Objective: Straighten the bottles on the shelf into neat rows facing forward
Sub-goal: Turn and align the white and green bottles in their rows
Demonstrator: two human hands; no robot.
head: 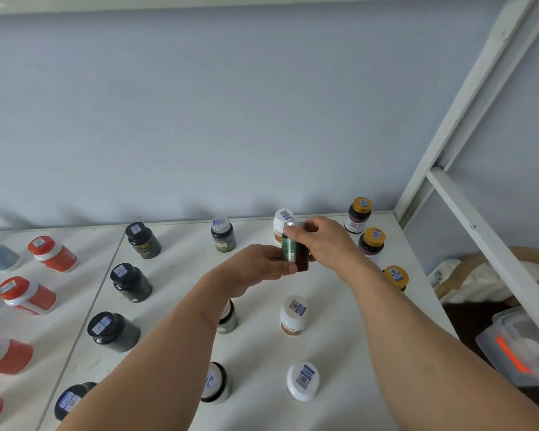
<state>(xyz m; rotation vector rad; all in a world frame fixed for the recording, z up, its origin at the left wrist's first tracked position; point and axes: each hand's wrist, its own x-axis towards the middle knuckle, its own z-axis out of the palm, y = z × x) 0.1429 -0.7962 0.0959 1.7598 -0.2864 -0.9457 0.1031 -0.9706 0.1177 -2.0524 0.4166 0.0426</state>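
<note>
Midway along the white shelf (pixel 262 362), I hold a dark green bottle with a silver cap (pixel 294 248) in the air between both hands, lifted clear of the rows so its label can be turned. My left hand (pixel 257 265) grips the lower body, thumb and fingers curled round it; my right hand (pixel 322 241) closes over the cap and upper side, fingers bent round the top. Its barcode strip faces me, which I judge to be the wrong side for display, hence the two-handed twist.

Around it the shelf stands in loose columns. Three black-capped jars (pixel 131 283) run front to back on the left, with a fourth partly hidden under my left forearm. A silver-capped green bottle (pixel 222 234) waits near the back wall; two more of that kind sit half covered by my left arm. White-capped bottles (pixel 294 315) form the next column, one at the back just behind the held bottle. Gold-capped bottles (pixel 371 241) line the right edge, the nearest partly behind my right forearm. Orange-capped jars (pixel 52 253) fill the neighbouring panel to the left.

The open patch of shelf below my hands looks like the bottle's slot, in line between the green and white columns. Setting it down straight calls for care, since neighbours stand near.
</note>
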